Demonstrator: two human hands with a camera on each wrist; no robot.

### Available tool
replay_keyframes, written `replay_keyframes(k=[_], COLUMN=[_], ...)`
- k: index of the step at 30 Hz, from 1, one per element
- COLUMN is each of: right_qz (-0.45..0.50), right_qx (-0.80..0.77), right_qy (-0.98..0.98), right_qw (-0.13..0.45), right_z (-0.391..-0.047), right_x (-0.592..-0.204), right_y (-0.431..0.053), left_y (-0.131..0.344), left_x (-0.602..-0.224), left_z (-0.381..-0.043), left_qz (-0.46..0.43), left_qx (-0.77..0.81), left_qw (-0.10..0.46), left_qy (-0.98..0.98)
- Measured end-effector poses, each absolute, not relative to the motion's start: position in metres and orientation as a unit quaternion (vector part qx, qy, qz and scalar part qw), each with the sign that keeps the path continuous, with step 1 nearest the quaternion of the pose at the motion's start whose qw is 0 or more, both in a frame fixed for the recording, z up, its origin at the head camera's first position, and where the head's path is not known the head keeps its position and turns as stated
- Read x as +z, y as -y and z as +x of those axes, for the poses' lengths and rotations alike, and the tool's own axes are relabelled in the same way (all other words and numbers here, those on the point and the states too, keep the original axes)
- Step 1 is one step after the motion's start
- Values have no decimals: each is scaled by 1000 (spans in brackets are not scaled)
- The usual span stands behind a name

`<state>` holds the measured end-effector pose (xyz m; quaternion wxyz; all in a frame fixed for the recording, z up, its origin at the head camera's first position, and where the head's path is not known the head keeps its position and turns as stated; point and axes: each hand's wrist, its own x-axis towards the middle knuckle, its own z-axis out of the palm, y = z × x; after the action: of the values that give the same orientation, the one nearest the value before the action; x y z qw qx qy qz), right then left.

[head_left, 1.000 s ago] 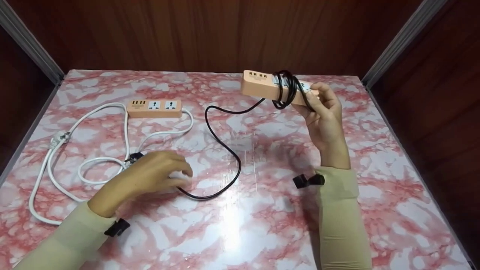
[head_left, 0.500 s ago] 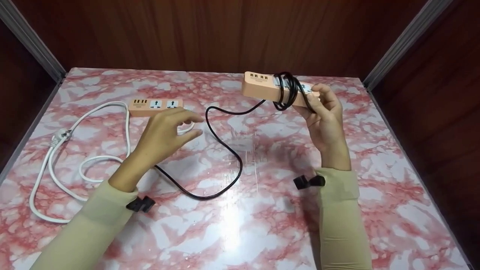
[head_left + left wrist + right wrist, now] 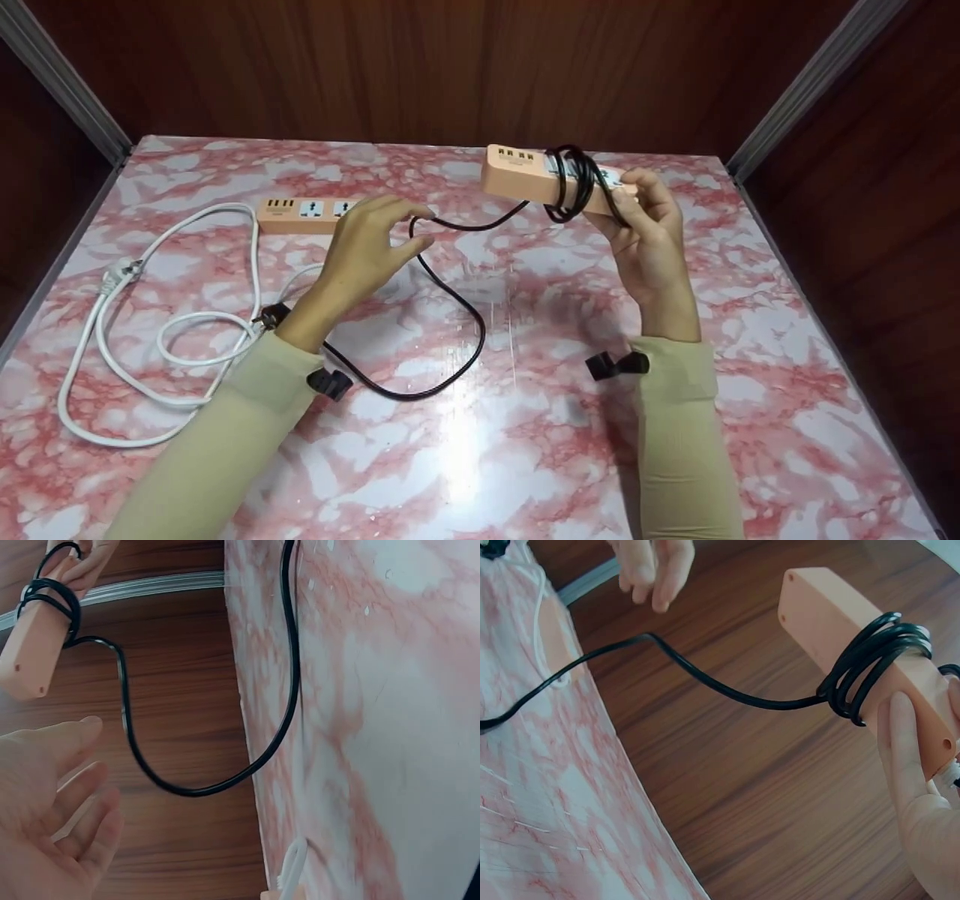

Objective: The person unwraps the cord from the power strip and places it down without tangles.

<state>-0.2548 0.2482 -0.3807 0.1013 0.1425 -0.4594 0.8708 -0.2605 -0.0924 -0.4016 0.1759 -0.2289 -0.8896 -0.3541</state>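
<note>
My right hand (image 3: 649,232) holds one end of a peach power strip (image 3: 517,176) up above the far part of the table. Several turns of black cord (image 3: 577,184) are wound round the strip's middle. From those turns the cord hangs in a loose curve and runs over the tabletop towards a black plug (image 3: 274,315) at the left. My left hand (image 3: 371,240) hovers near the bend of this cord, thumb and fingers spread apart. In the left wrist view, a gap shows between the left fingertips (image 3: 91,720) and the hanging cord (image 3: 126,712).
A second peach power strip (image 3: 289,219) lies at the back left, partly behind my left hand. Its white cord (image 3: 255,262) loops across the left side, with a white plug (image 3: 120,276) there. Wooden panels (image 3: 450,75) enclose the marbled table (image 3: 540,450) at the back and sides.
My left hand has moved from beside the black plug up and to the right, towards the cord's bend. The right hand and its power strip have stayed almost still.
</note>
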Motion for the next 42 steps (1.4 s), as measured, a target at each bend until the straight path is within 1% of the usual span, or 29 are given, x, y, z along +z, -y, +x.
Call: replay_keyframes(k=[10, 22, 32, 42], right_qz=[145, 141, 144, 155], right_qx=[872, 874, 870, 873], right_qy=[457, 456, 463, 454], right_qw=[95, 92, 90, 89], right_z=[-255, -255, -254, -255], right_x=[-381, -379, -380, -381], right_y=[-246, -246, -246, -248], left_y=[80, 74, 74, 75], left_x=[-410, -410, -408, -406], left_z=[-271, -266, -259, -259], left_qz=[-262, -283, -279, -284], left_qx=[-307, -312, -343, -351], left_qw=[153, 200, 196, 194], left_qy=[902, 885, 875, 871])
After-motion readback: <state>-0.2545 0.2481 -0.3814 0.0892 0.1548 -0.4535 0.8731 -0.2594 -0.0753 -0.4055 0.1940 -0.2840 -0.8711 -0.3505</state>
